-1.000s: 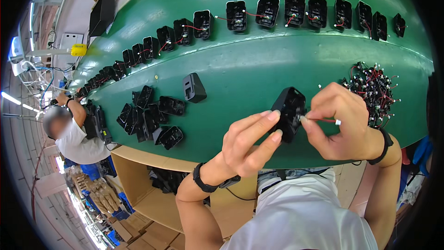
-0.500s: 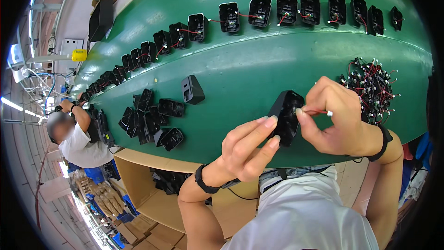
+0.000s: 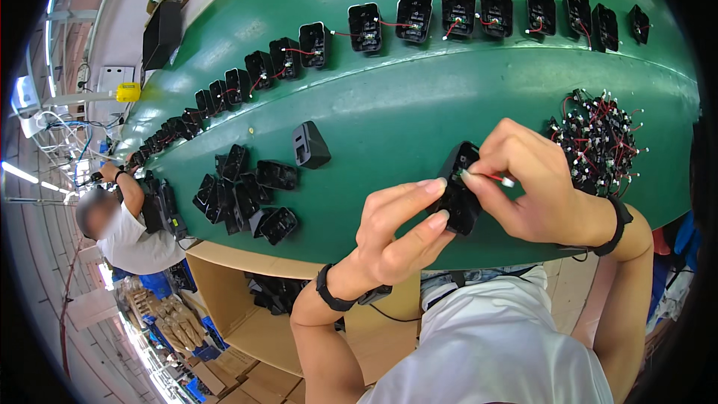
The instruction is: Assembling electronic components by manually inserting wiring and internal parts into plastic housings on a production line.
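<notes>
My left hand [image 3: 396, 228] grips a black plastic housing [image 3: 458, 202] from below, over the near edge of the green belt [image 3: 419, 97]. My right hand [image 3: 531, 187] pinches a small red wire with a white end [image 3: 490, 176] against the top of that housing. A pile of small black parts with red wires [image 3: 598, 138] lies just right of my right hand. A single black housing [image 3: 309, 145] stands on the belt to the left of my hands.
A heap of black housings [image 3: 243, 194] lies at the left near edge. A long row of open housings with red wires [image 3: 441, 15] runs along the belt's far side. Another person [image 3: 123, 228] works at the left end. Cardboard boxes [image 3: 224, 292] sit under the belt.
My right hand has brought the red wire up onto the top of the housing, and both hands sit slightly higher. The row of housings on the far side has shifted a little leftward.
</notes>
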A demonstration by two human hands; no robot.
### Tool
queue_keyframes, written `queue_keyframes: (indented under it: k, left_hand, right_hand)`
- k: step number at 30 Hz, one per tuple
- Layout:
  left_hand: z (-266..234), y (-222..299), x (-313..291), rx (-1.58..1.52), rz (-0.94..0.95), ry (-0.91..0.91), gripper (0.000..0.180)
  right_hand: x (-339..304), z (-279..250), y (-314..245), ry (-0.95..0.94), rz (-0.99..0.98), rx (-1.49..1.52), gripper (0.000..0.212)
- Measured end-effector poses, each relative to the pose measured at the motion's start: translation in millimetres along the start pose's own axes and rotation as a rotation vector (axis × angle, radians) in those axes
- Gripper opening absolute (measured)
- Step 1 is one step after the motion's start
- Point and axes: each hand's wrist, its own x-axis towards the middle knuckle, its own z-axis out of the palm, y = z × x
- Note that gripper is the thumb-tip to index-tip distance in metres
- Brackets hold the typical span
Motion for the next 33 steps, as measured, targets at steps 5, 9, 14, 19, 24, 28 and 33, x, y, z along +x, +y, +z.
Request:
queue_keyframes:
  k: [5,9,14,19,24,28,33]
  left_hand:
    - [-5.8,-7.5,4.9,0.023,-0.051,-0.011,0.054]
    - [-2.9,-11.4,4.8,-0.069,-0.107,0.046,0.056]
    - [0.9,-11.4,2.6,-0.213,-0.17,-0.008,0.056]
    - [-2.6,-14.9,2.7,-0.497,-0.372,-0.041,0.053]
    - [-5.7,-16.3,5.7,-0.688,-0.466,-0.02,0.055]
    - [-6.8,-10.9,2.7,-0.859,-0.644,-0.1,0.058]
    - [-10.1,-12.0,4.8,-1.066,-0.898,-0.156,0.057]
  right_hand:
    - [8.8,-15.5,-6.1,-0.138,0.134,0.027,0.019]
    - [12.8,-18.2,-5.1,-0.117,0.094,-0.037,0.025]
    - [12.1,-21.2,-3.4,-0.089,-0.026,-0.145,0.025]
    - [13.2,-27.0,-1.0,-0.218,-0.024,-0.108,0.026]
    - [24.2,-40.5,-9.2,-0.321,-0.017,-0.083,0.03]
    - [19.0,-37.6,-5.6,-0.431,-0.008,0.01,0.033]
    - [15.5,-37.3,1.2,-0.586,0.091,0.213,0.033]
